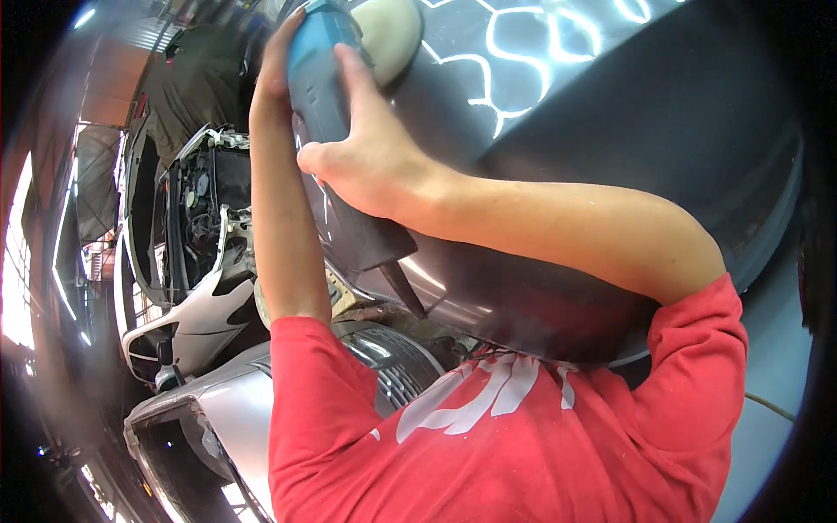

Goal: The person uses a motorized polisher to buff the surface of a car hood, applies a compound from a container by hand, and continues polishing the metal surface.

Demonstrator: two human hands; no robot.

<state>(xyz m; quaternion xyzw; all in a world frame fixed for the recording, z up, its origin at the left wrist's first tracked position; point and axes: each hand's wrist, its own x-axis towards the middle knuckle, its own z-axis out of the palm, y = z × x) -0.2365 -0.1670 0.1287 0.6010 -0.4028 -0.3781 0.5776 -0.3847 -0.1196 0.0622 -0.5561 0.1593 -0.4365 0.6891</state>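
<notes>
Both hands are on the polisher (318, 105), and it's right up at the top of the view, left of centre, out at the end of two raised arms. The right hand (375, 170) has its grip closed around the middle of the dark grey body, one digit laid up toward the teal head (324, 37), another crossing to the left side. The left hand (274, 65) is higher, closed against the left flank of that head, most of its fingers out of sight behind it.

Now look at the line of the tool: its long axis slants from the head at upper left down to the tapered tail (406, 292) at lower right, passing straight under the right palm. The cream pad (392, 39) sits on the head's right side, facing the glossy dark car panel (453, 122). That's the key relation: left hand nearest the head, right hand back along the body, pad to the right of both. It's close in to the paint, though I can't tell whether it's touching! Bright zigzag reflections (545, 91) gleam just right of it.
</notes>
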